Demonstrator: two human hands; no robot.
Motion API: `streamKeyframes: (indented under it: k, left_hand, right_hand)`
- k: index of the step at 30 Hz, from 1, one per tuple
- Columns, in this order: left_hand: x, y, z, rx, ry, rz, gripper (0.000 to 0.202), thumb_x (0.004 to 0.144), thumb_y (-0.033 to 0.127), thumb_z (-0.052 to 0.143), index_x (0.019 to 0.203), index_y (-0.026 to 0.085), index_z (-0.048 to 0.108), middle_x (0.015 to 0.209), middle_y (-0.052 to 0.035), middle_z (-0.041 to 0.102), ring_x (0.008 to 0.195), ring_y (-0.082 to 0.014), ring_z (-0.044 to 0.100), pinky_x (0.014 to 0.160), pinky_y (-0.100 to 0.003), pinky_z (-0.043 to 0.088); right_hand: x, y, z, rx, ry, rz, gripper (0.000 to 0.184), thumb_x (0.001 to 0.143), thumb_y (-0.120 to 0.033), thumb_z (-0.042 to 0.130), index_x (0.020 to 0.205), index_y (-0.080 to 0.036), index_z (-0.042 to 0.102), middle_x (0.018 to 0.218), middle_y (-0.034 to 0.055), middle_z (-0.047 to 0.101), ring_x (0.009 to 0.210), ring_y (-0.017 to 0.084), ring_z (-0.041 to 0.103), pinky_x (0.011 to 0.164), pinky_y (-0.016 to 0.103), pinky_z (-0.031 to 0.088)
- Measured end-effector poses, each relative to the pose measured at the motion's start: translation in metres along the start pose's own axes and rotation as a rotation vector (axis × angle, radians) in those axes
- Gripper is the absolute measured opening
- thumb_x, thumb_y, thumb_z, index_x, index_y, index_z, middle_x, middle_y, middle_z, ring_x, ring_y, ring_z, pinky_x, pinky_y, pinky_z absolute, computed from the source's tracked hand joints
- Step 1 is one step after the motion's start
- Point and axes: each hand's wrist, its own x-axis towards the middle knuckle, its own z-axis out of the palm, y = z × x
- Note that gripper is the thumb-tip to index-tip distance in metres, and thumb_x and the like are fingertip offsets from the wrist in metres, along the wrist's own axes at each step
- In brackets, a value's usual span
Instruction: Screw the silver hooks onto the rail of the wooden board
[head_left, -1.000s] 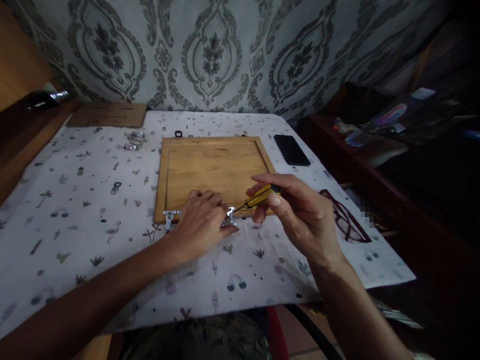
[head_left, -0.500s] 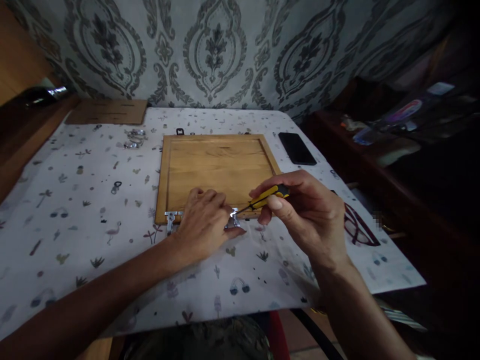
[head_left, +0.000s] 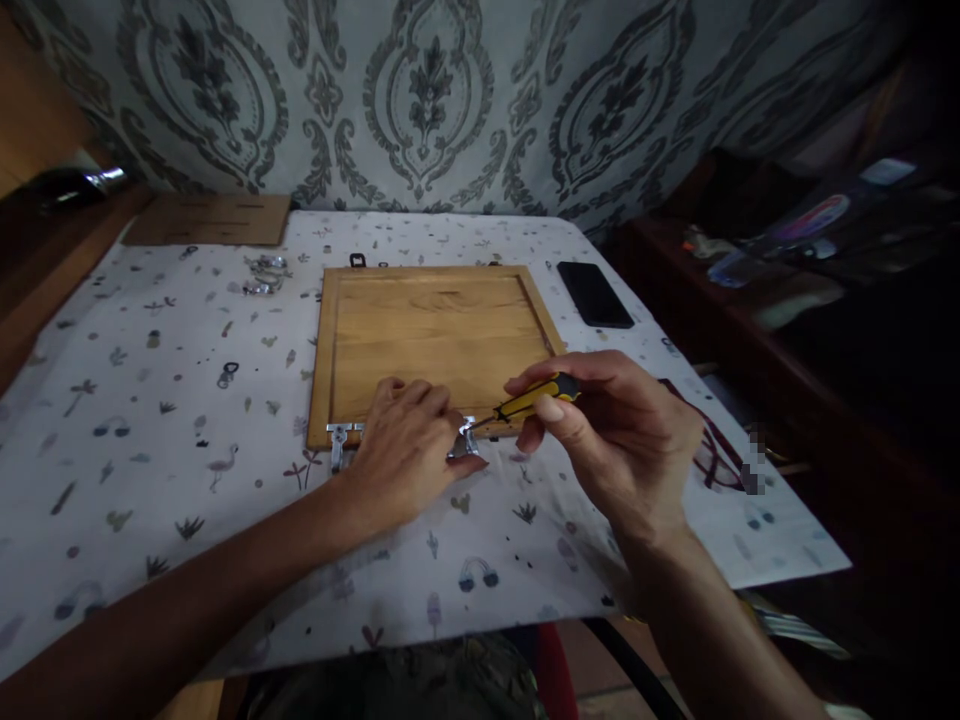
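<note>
**Yellow-and-black screwdriver angled at a metal hinge**

Right of centre, we see the right hand pinching the screwdriver's handle between thumb and fingers. We take this light hold as suited to turning and fine aim rather than force. The shaft slants down to the left, its tip at the hinge; whether it sits in a screw, we cannot tell.

Just left of it, the left hand lies over the near edge of the wooden panel, fingers bent and close together, thumb beside the hinge. Its fingertips are hidden, so we cannot tell whether it pinches the metal or only presses; we judge that it steadies both pieces.

The panel lies flat at the centre of the frame, probably with its near edge towards us for easy reach. A second hinge sits at its lower left corner, its arm jutting past the edge.

Farther out, loose metal pieces lie in the upper left on the printed tablecloth, near a cardboard sheet. A phone lies right of the panel, and glasses, partly hidden, lie beyond the right wrist; both seem set aside from the working edge.
</note>
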Motion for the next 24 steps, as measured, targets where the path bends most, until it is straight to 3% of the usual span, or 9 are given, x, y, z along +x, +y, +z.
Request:
streamKeyframes:
  k: [7,24]
  left_hand:
    - [0.0,0.0,0.0,-0.012,-0.002,0.008,0.043,0.086,0.058,0.073,0.09,0.015,0.074,0.09,-0.0058,0.071,0.097,-0.0255,0.064,0.089,-0.043,0.04]
    - [0.0,0.0,0.001,-0.028,0.013,0.007,0.042,0.086,0.056,0.073,0.093,0.014,0.076,0.094,-0.0065,0.071,0.101,-0.0269,0.065,0.092,-0.044,0.039]
  right_hand:
    - [-0.001,-0.001,0.003,-0.031,0.251,-0.113,0.01,0.094,-0.035,0.07,0.098,-0.025,0.071,0.087,0.0018,0.076,0.046,0.009,0.062,0.039,0.024,0.05]
    - [0.006,0.008,0.004,-0.071,0.146,-0.018,0.022,0.092,-0.043,0.072,0.093,-0.022,0.066,0.082,0.0,0.072,0.044,0.008,0.062,0.041,0.021,0.052]
